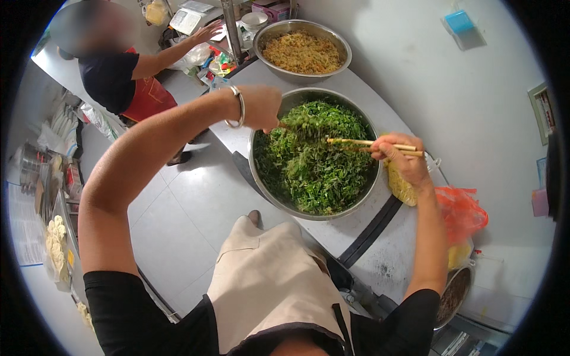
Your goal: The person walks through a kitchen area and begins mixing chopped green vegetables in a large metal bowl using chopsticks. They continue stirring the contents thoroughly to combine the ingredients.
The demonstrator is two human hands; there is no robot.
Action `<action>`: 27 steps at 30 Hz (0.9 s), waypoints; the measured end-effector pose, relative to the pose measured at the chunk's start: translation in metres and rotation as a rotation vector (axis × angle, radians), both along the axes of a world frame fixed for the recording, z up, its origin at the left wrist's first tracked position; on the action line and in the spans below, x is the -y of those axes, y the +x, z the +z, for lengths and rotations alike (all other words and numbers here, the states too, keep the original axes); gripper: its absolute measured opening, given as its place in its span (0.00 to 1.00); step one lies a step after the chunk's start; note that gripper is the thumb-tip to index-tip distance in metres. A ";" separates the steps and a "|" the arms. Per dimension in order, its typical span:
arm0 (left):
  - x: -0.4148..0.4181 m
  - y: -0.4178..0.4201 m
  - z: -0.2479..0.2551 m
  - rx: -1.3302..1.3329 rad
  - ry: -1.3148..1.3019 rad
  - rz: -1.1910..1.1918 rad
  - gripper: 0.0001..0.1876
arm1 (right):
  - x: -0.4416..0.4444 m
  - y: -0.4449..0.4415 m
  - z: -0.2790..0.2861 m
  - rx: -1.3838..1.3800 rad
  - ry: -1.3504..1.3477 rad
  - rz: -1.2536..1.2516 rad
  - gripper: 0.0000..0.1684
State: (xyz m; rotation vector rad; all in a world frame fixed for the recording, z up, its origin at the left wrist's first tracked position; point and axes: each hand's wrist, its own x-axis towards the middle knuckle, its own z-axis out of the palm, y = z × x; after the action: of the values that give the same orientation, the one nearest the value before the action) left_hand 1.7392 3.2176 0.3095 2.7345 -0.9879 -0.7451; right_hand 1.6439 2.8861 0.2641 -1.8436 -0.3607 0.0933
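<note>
A large steel bowl [378, 175] of chopped leafy greens [318, 187] stands on the worktop. My right hand [403, 162] is closed around a pair of wooden chopsticks [392, 145], their tips lifted with some greens over the middle of the bowl. My left hand [262, 109], a metal bangle [241, 107] on its wrist, is curled above the bowl's upper left rim. A short brown piece shows by its fingers, but blur hides whether it is held. Dark and bright green shreds are mixed together, with strands blurred between the two hands.
Behind stands a steel bowl of yellow-orange filling [303, 53]. A bag of yellow food [401, 184] and a red plastic bag [461, 213] lie at the right, by the wall. A co-worker in a red apron [149, 98] stands at upper left, arm stretched towards a cluttered shelf.
</note>
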 end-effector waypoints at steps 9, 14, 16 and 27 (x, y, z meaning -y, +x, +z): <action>0.015 -0.009 -0.016 -0.193 0.254 -0.060 0.12 | 0.006 -0.012 0.021 -0.122 -0.290 0.251 0.05; 0.017 -0.050 -0.111 -0.237 0.292 -0.113 0.14 | -0.003 -0.028 -0.070 -0.272 -0.233 0.456 0.05; 0.026 -0.067 -0.143 -0.235 0.203 -0.014 0.14 | -0.019 -0.039 -0.101 -0.037 -0.247 0.502 0.06; 0.010 -0.045 -0.078 -0.309 0.006 0.142 0.09 | -0.011 -0.008 -0.047 0.171 -0.220 0.377 0.05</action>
State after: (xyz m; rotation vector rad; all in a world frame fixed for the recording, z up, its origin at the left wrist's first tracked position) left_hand 1.6938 3.2080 0.2314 2.5537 -0.7177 -1.1013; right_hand 1.6361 2.8972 0.2173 -1.9855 -0.8442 0.2426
